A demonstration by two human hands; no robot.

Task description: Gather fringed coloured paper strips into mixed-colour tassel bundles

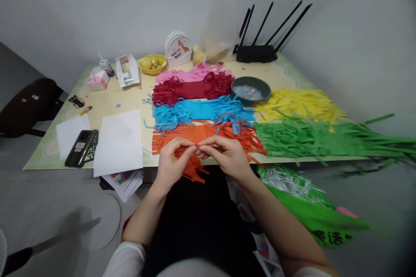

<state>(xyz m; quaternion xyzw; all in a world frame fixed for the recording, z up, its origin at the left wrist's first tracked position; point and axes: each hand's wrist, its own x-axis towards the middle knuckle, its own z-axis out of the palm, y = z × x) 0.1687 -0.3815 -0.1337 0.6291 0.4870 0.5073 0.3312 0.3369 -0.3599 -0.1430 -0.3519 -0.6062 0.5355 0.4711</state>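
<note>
Your L hand (pixel 173 162) & R hand (pixel 229 156) close together, fingertips pinched tight on orange fringed paper (pixel 198 133). Just beyond them: blue fringe (pixel 198 111); green strips (pixel 292 138) right of R hand.

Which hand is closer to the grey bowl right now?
Right. The right hand is at the table's near edge, almost straight in front of the grey bowl; the left hand is farther left. Both pinch the orange fringed paper.
</note>
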